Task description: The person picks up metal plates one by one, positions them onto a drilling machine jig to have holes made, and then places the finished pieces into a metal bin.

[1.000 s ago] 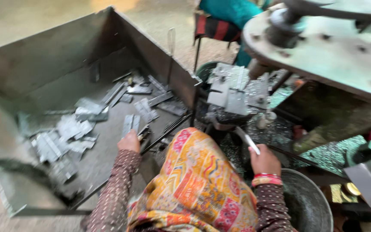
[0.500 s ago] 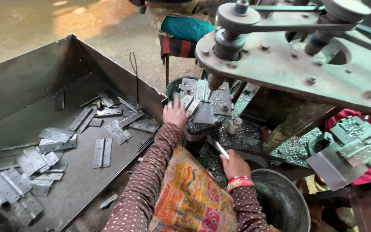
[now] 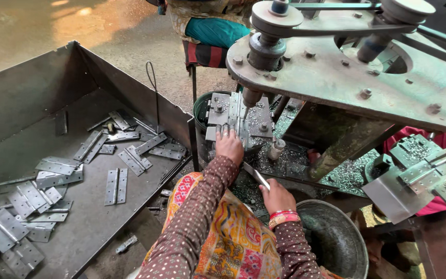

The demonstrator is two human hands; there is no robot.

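Hinge plate (image 3: 232,114) sits clamped upright in the drill fixture (image 3: 233,116), directly ahead of the left hand (image 3: 229,145), whose fingertips press against it under the drill bit (image 3: 244,111). The right hand (image 3: 276,197) is closed around a flat metal lever (image 3: 255,175). Judged progress: one plate is loaded; many loose hinges (image 3: 115,185) lie in the steel tray (image 3: 32,93) left of both hands. A metal bucket (image 3: 331,235) stands beside the right hand.

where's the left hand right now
In the head view the left hand sits just left of centre, resting on the metal fixture under the drill spindle, right of the hinge tray.
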